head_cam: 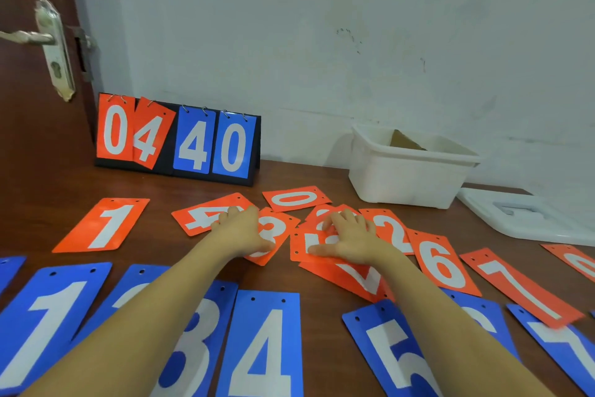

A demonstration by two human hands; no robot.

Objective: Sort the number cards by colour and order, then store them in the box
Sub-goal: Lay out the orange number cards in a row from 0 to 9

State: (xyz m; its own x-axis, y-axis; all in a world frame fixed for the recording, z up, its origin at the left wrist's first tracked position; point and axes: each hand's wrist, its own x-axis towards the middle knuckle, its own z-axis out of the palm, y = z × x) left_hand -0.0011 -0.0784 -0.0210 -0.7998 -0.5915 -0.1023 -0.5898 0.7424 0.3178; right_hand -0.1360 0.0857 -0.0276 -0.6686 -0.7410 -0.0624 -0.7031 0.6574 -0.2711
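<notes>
Orange number cards lie scattered across the middle of the brown table: a 1 [103, 224], a 4 [201, 214], a 3 [273, 232], a 0 [296, 198], a 2 [391, 229], a 6 [442, 263] and a 7 [521, 287]. Blue number cards run along the near edge, among them a 1 [45, 322], a 4 [262, 345] and a 5 [392, 351]. My left hand [241, 230] lies flat with fingers spread over the orange 4 and 3. My right hand [346, 235] presses flat on an overlapping orange pile [306, 243]. The white box [409, 171] stands open at the back right.
A flip scoreboard [177, 139] showing 04 and 40 stands against the wall at the back left. The box's white lid [528, 216] lies at the right. A brown door with a metal handle [48, 39] is on the left.
</notes>
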